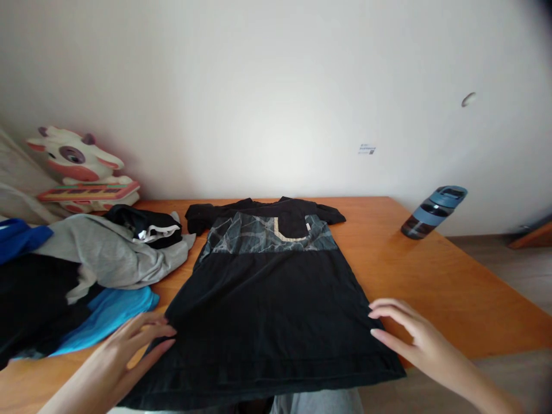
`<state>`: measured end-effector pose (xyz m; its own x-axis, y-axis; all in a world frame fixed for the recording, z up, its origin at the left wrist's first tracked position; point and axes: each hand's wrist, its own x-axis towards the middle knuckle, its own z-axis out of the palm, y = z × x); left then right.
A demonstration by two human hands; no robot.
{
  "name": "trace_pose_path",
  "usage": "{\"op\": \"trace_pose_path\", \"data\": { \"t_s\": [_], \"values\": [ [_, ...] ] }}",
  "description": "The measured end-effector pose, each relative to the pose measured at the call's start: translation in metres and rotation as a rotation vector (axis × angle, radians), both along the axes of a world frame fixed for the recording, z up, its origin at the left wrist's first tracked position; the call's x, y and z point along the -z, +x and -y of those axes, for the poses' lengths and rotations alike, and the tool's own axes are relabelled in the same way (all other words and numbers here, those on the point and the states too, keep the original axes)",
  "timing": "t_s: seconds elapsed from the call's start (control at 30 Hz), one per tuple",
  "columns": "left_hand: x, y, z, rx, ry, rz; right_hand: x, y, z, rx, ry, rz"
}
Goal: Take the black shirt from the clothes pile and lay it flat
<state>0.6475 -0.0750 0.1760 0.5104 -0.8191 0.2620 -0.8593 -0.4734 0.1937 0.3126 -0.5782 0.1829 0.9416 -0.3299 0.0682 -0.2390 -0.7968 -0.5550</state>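
Note:
A black short-sleeved shirt lies spread flat, its collar toward the wall and its hem at the table's near edge. Grey patterned cloth crosses its chest, with a black pocket edged in beige. My left hand rests at the shirt's lower left side, fingertips on the fabric and a gap between thumb and fingers. At the opposite side edge, my right hand has its thumb and fingers apart, fingertips at the cloth. Neither hand visibly grips the fabric.
Heaped clothes in grey, black and blue lie on the left of the wooden table. Behind them sits a cow-shaped toy keyboard. A blue-lidded bottle stands at the right edge. A white wall rises behind.

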Motion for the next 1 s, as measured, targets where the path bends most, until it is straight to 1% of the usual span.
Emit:
{"op": "trace_pose_path", "data": {
  "t_s": [0.07,0.1,0.17,0.23,0.33,0.4,0.43,0.5,0.53,0.6,0.67,0.7,0.77,0.83,0.87,0.93,1.0],
  "values": [
    [-0.001,-0.005,0.022,0.092,0.066,0.088,0.012,0.007,-0.011,-0.065,-0.096,-0.042],
    [0.000,-0.007,0.030,0.116,0.100,0.126,0.017,0.008,-0.016,-0.106,-0.131,-0.070],
    [0.008,-0.012,0.033,0.109,0.139,0.186,0.026,0.006,-0.020,-0.177,-0.185,-0.116],
    [0.018,-0.017,0.023,0.073,0.163,0.212,0.032,-0.003,-0.020,-0.210,-0.227,-0.131],
    [0.028,-0.023,-0.002,0.054,0.203,0.209,0.034,-0.022,-0.013,-0.235,-0.251,-0.106],
    [0.027,-0.022,-0.009,0.037,0.210,0.186,0.031,-0.027,-0.007,-0.221,-0.232,-0.074],
    [0.024,-0.018,-0.006,0.018,0.198,0.171,0.029,-0.023,-0.003,-0.193,-0.219,-0.060],
    [0.013,-0.005,0.015,-0.028,0.147,0.125,0.027,-0.003,0.003,-0.101,-0.200,-0.021],
    [0.007,0.004,0.032,-0.046,0.110,0.098,0.026,0.014,0.006,-0.053,-0.200,0.004],
    [-0.002,0.024,0.069,-0.036,0.033,0.047,0.027,0.052,0.011,0.011,-0.223,0.058],
    [-0.004,0.041,0.098,0.008,0.015,0.025,0.029,0.086,0.016,0.000,-0.271,0.060],
    [-0.003,0.047,0.107,0.023,0.034,0.028,0.030,0.099,0.019,-0.025,-0.296,0.037],
    [0.002,0.055,0.111,0.022,0.105,0.047,0.031,0.113,0.025,-0.075,-0.343,-0.027],
    [0.005,0.063,0.106,-0.005,0.172,0.045,0.029,0.117,0.032,-0.089,-0.376,-0.064],
    [0.004,0.069,0.103,-0.025,0.189,0.028,0.027,0.119,0.037,-0.088,-0.383,-0.065],
    [-0.006,0.086,0.109,-0.071,0.191,-0.014,0.021,0.131,0.052,-0.086,-0.377,-0.049],
    [-0.019,0.115,0.130,-0.114,0.148,-0.026,0.015,0.158,0.070,-0.059,-0.371,-0.007]
  ]
}}
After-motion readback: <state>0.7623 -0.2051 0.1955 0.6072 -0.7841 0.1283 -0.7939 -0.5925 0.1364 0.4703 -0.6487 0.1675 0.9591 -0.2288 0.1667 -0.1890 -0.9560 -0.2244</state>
